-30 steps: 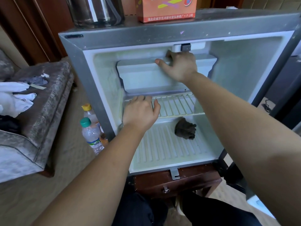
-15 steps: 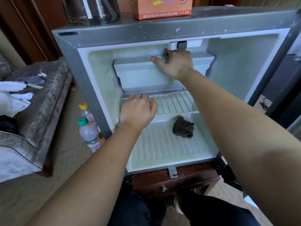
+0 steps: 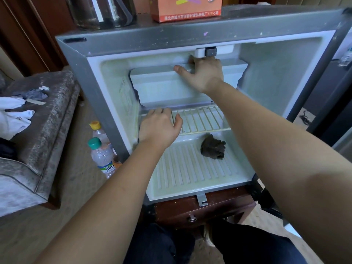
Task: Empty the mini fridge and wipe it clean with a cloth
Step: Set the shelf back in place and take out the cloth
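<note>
Since half a second ago, almost nothing has changed: your hands hold the same places inside the open mini fridge (image 3: 102, 103), and the cloth (image 3: 213, 147) has not moved.

Your right hand (image 3: 204, 73) grips the top edge of the freezer door (image 3: 162, 86), just under the latch. The fingers are hooked over the edge and the thumb is stretched left along its front. Your left hand (image 3: 159, 127) lies on the left front of the wire shelf (image 3: 202, 119) with the thumb over the front rail. The fingertips are hidden behind the knuckles, so you cannot tell whether they clasp the wires or only rest there.

The left hand sits close to the fridge's left wall. To its right the shelf runs bare up to your right forearm, which crosses in front of the shelf's right end. Below, the ribbed fridge floor (image 3: 190, 168) is open on the left and at the front.

The crumpled dark cloth lies on that floor towards the right rear, just under the shelf's front edge. It is below and to the right of your left hand, near it but apart, and well below your right hand.

Two bottles (image 3: 102, 159) stand on the carpet beside the fridge's left side.
</note>
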`<move>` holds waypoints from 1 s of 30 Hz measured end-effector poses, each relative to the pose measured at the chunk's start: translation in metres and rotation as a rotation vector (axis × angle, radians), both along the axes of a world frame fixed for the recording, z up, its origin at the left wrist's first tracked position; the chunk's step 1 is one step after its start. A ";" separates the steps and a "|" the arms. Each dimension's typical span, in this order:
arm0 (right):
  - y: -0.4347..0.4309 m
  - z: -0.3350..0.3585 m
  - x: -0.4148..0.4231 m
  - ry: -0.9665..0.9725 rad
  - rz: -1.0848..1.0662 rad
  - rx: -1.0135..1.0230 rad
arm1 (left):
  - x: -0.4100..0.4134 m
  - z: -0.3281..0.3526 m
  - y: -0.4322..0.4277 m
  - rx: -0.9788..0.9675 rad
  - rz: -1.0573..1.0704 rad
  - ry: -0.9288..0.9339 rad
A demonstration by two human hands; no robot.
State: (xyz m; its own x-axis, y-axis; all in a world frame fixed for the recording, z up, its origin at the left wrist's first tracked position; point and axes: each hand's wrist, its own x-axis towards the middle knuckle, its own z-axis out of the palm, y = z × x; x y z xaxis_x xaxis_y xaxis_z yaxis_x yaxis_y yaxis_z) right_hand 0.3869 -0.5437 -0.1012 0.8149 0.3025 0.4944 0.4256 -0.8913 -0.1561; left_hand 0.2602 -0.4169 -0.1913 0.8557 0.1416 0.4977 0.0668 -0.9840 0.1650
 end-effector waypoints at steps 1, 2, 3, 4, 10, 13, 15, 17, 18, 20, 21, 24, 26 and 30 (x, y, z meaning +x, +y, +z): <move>-0.003 -0.002 -0.004 -0.009 0.035 0.034 | 0.002 0.003 0.003 -0.028 0.003 -0.003; -0.009 -0.007 -0.010 -0.027 0.087 0.081 | 0.002 0.009 0.004 -0.049 -0.019 -0.046; -0.017 -0.014 -0.018 -0.045 0.148 0.131 | 0.002 0.017 0.003 -0.058 -0.050 -0.111; -0.026 -0.026 -0.027 -0.065 0.203 0.172 | 0.006 0.026 0.003 -0.055 -0.067 -0.198; -0.079 -0.086 -0.059 -0.125 0.133 0.270 | 0.059 0.091 -0.001 0.028 0.046 -0.072; -0.084 -0.095 -0.064 -0.012 0.051 0.300 | 0.074 0.093 -0.002 0.081 0.041 0.006; -0.084 -0.097 -0.066 -0.025 0.022 0.284 | 0.079 0.094 -0.001 0.080 0.047 -0.001; -0.082 -0.096 -0.067 -0.047 0.011 0.271 | 0.082 0.096 -0.003 0.062 0.070 0.039; -0.082 -0.095 -0.068 -0.052 0.003 0.264 | 0.083 0.097 -0.005 0.048 0.086 0.061; -0.082 -0.095 -0.067 -0.071 -0.002 0.241 | 0.083 0.097 -0.010 0.026 0.111 0.069; -0.082 -0.095 -0.066 -0.079 -0.001 0.228 | 0.083 0.096 -0.011 0.027 0.118 0.061; -0.081 -0.094 -0.058 -0.079 0.008 0.239 | 0.082 0.093 -0.011 0.027 0.129 0.046; -0.080 -0.095 -0.052 -0.112 0.016 0.240 | 0.085 0.093 -0.010 0.024 0.140 0.029; -0.081 -0.097 -0.051 -0.125 0.019 0.235 | 0.086 0.090 -0.011 0.028 0.153 0.009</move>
